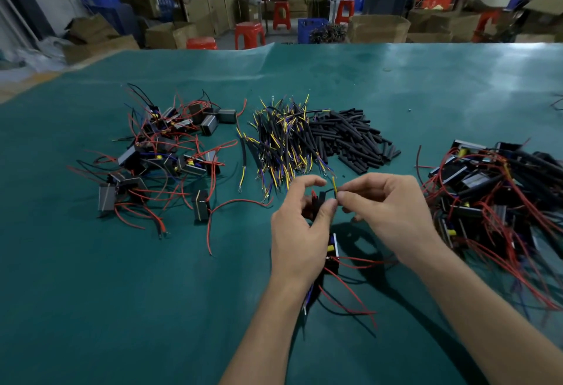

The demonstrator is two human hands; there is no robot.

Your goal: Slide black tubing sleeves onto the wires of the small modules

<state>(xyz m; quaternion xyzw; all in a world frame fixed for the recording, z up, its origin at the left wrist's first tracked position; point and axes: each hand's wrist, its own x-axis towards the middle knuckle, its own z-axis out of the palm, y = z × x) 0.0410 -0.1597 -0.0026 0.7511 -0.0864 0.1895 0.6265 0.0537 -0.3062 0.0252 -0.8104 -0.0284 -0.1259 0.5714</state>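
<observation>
Fingertips of my right hand (387, 202) pinch a yellow wire (334, 184); my left hand (300, 232) grips the black module (332, 250) above the table's (122, 308) near edge. I'd keep that wire straight and feed it squarely. Matte, stubby black sleeves (350, 138) lie heaped mid-table, beyond the hands; springy red-wired modules (164, 156) sprawl leftward.

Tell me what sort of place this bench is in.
Probably a small electronics assembly workshop: a green-covered table carries a pile of wired modules and a heap of black tubing sleeves, with cardboard boxes and red stools behind.
</observation>
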